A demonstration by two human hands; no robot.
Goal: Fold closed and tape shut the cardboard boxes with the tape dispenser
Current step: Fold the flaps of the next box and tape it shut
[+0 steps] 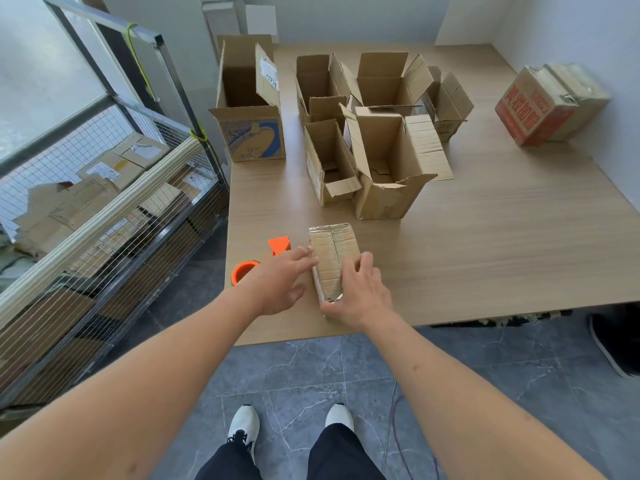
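Centrally, low in the frame: one small cardboard box [333, 261], flaps folded shut, glossy tape visible along its top, lying on the wooden worktop [485, 237] near the front edge. Right hand [360, 296]: fingers curled over the box's near end, thumb against its near corner, gripping it. Left hand [282, 278]: fingers straight and spread, tips touching the box's left edge, holding nothing. Orange tape dispenser [258, 259]: on the worktop just left of the box, partly hidden under the left hand.

Upper centre: cluster of open boxes [381, 150], flaps up, standing well apart from the taped one. Tall printed box [247, 109] at the cluster's left. Upper right: red-printed carton [540, 109] by the wall. Left of frame: wire cage trolley [104, 188] filled with flattened cardboard. Bottom: grey tiled floor [311, 368], two white shoes [244, 424].
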